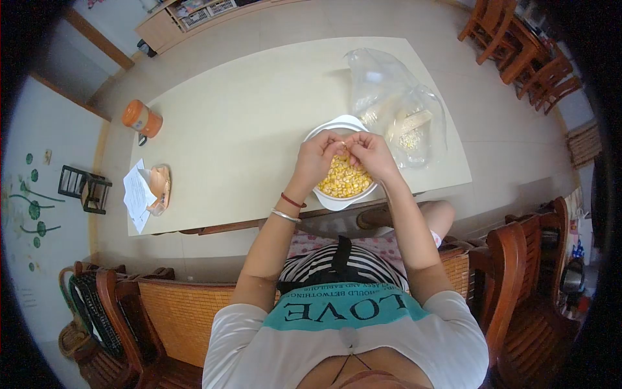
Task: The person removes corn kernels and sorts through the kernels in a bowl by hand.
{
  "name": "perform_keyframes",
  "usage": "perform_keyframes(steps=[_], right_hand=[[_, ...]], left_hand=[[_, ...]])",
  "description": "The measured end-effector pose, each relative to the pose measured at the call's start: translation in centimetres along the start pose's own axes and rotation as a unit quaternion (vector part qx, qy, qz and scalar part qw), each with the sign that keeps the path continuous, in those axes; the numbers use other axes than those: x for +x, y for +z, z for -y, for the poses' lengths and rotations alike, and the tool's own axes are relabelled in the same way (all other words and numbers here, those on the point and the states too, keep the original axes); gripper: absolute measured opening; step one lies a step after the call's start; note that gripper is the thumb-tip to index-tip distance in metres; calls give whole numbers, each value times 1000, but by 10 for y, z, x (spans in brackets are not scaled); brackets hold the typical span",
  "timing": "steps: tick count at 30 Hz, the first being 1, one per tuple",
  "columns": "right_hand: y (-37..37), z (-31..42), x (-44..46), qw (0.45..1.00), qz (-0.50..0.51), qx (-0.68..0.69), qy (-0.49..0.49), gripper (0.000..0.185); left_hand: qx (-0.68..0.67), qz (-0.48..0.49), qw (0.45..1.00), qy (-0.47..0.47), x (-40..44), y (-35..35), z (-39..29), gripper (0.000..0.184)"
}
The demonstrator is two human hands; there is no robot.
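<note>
A white bowl (pixel 335 203) with side handles stands near the table's front edge, holding many yellow corn kernels (pixel 343 178). Over its far half, my left hand (pixel 316 157) and my right hand (pixel 370 154) meet with fingertips pinched close together. Something small and pale shows between the fingertips, too small to name. My left wrist wears a red band and a silver bangle. Just right of the bowl lies a clear plastic bag (pixel 382 71) with pale corn cobs (pixel 413 121) and some loose bits in it.
The cream table (pixel 240 129) carries an orange jar (pixel 142 118) at its far left. Nearer on that side are papers (pixel 137 194) beside an orange-and-clear package (pixel 160 188). A wooden bench (pixel 175 311) is behind me, with wooden chairs (pixel 492 32) at the far right.
</note>
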State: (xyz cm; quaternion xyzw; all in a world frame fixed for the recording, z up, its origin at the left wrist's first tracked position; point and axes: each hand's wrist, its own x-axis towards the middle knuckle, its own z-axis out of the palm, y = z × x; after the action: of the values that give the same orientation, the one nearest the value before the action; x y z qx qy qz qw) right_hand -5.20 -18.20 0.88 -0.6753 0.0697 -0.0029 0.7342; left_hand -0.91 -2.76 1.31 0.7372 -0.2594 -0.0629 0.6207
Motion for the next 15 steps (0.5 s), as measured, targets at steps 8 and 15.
perform_keyframes(steps=[8, 15], right_hand=[[-3, 4, -6, 993, -77, 71, -53, 11], [-88, 11, -10, 954, -250, 79, -143, 20]], left_hand=[[31, -44, 999, -8, -1, 0, 1, 10], [172, -81, 981, 24, 1, 2, 6, 8]])
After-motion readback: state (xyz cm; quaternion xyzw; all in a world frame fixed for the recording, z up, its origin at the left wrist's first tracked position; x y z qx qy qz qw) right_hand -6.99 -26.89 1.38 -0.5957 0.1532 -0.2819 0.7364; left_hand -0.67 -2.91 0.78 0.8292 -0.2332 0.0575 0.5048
